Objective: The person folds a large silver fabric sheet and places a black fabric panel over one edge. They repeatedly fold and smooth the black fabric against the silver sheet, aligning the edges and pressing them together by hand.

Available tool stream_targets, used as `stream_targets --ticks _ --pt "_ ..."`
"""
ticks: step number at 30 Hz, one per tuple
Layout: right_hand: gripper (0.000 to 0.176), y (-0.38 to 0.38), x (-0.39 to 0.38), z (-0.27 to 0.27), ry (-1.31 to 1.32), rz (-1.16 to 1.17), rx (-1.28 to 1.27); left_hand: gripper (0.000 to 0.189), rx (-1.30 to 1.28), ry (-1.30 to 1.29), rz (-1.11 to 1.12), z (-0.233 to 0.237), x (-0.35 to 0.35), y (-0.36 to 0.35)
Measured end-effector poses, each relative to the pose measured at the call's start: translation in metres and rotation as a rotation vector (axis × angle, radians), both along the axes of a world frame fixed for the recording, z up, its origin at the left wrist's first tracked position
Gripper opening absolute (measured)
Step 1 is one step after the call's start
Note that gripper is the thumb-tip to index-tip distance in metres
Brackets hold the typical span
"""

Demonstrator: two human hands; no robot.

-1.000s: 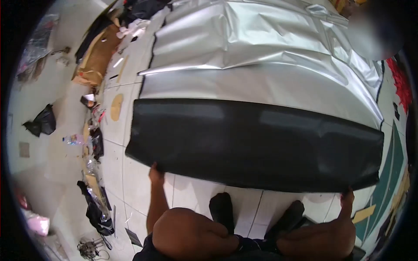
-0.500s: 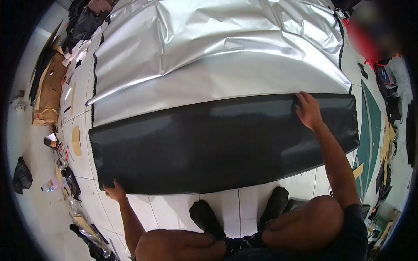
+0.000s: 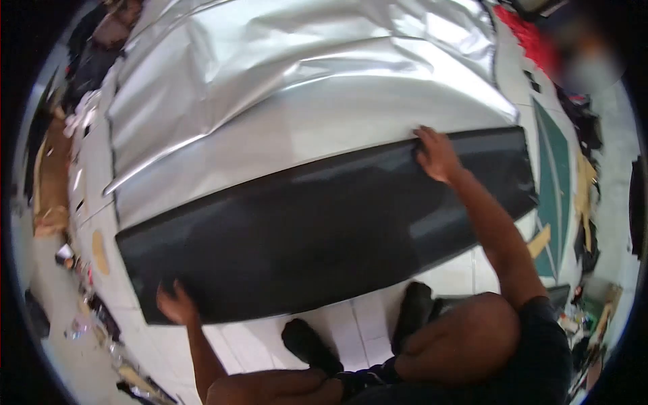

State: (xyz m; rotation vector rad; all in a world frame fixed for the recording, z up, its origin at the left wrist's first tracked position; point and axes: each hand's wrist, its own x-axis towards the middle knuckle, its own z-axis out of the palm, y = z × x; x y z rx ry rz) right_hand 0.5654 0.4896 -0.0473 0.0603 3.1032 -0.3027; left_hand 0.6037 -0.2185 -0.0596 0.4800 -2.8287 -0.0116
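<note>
A broad sheet with a wrinkled silver side [image 3: 324,108] lies across the floor. Its near part is folded over into a wide strip with the black side [image 3: 304,243] up. Near the strip's front left corner, my left hand [image 3: 177,305] rests on the black surface, thumb and fingers spread. My right hand [image 3: 439,158] lies at the far folded edge, right of the middle, fingers apart and bent slightly over the crease. Neither hand is wrapped round anything.
My dark-covered feet [image 3: 312,345] are on white floor tiles just before the strip. A green sheet [image 3: 553,189] lies at the right, close to a tan scrap [image 3: 538,241]. Brown cardboard [image 3: 54,179] and clutter line the left. A blurred person in red is at upper right.
The view has turned and shifted, so the strip appears more slanted. My left hand has come off the front left corner and now lies spread on the black surface. The right hand remains at the fold.
</note>
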Motion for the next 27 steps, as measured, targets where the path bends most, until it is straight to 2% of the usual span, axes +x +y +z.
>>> stream_targets --ticks 1,2,3,4,5,6,7,9,11,12,14,16,17,18,20,21,22,23,24,25,26,27 --pt "0.043 0.002 0.013 0.007 0.100 -0.014 -0.010 0.054 -0.090 0.058 0.114 -0.018 0.023 -0.024" --pt "0.043 0.003 0.031 0.017 0.099 -0.114 -0.054 0.058 -0.027 0.118 0.204 -0.044 0.049 -0.053" --pt "0.044 0.004 0.056 0.024 0.105 -0.211 -0.109 0.064 0.098 -0.011 0.445 -0.036 0.064 -0.055" --pt "0.043 0.012 0.086 0.027 0.127 -0.345 -0.092 0.067 0.514 -0.139 0.568 -0.040 0.083 -0.073" --pt "0.042 0.017 0.115 0.023 0.155 -0.465 -0.090 0.065 0.811 -0.120 0.773 -0.026 0.089 -0.056" --pt "0.041 0.031 0.151 0.011 0.165 -0.577 0.022 0.064 1.096 -0.103 0.987 -0.010 0.101 -0.040" --pt "0.041 0.044 0.189 0.005 0.172 -0.686 0.128 0.063 1.208 -0.125 0.902 -0.014 0.110 -0.046" --pt "0.045 0.046 0.246 0.010 0.163 -1.102 0.025 0.063 1.408 -0.169 0.733 -0.018 0.127 -0.055" --pt "0.060 0.085 0.325 -0.045 0.159 -1.238 -0.008 0.053 1.571 -0.104 0.534 -0.023 0.124 -0.056" --pt "0.061 0.062 0.308 -0.003 -0.084 -1.607 -0.556 0.049 1.645 -0.062 0.433 -0.030 0.123 -0.061" --pt "0.058 0.059 0.317 -0.014 0.089 -1.543 -0.963 0.036 1.603 -0.095 0.295 -0.099 0.136 -0.140" --pt "0.052 0.075 0.315 -0.033 0.218 -1.533 -1.134 0.024 1.560 -0.006 0.392 -0.089 0.122 -0.128" --pt "0.039 0.086 0.312 -0.034 0.218 -1.535 -1.180 0.019 1.537 0.038 0.439 -0.082 0.114 -0.119" --pt "0.040 0.099 0.310 -0.040 0.323 -1.566 -1.189 0.017 1.821 0.259 0.709 -0.077 0.109 -0.109" --pt "0.041 0.126 0.305 -0.049 0.527 -1.618 -1.191 0.018 1.444 0.259 0.471 -0.072 0.116 -0.090" --pt "0.042 0.137 0.305 -0.041 0.517 -1.574 -1.179 0.020 1.246 0.258 0.365 -0.071 0.120 -0.090" --pt "0.044 0.152 0.310 -0.040 0.502 -1.524 -1.172 0.019 1.371 0.249 0.439 -0.070 0.122 -0.094" --pt "0.028 0.165 0.317 -0.036 0.483 -1.550 -1.181 0.018 1.492 0.245 0.519 -0.067 0.120 -0.103" --pt "0.029 0.173 0.327 -0.035 0.509 -1.498 -1.170 0.018 1.607 0.249 0.606 -0.059 0.125 -0.112" --pt "0.028 0.177 0.335 -0.033 0.523 -1.456 -1.180 0.014 1.376 0.060 0.311 -0.046 0.142 -0.107" --pt "0.027 0.179 0.346 -0.026 0.541 -1.427 -1.198 0.008 1.440 0.255 0.581 -0.006 0.136 -0.064" --pt "0.026 0.178 0.355 -0.016 0.555 -1.398 -1.219 0.008 1.417 0.260 0.613 -0.004 0.147 -0.076"
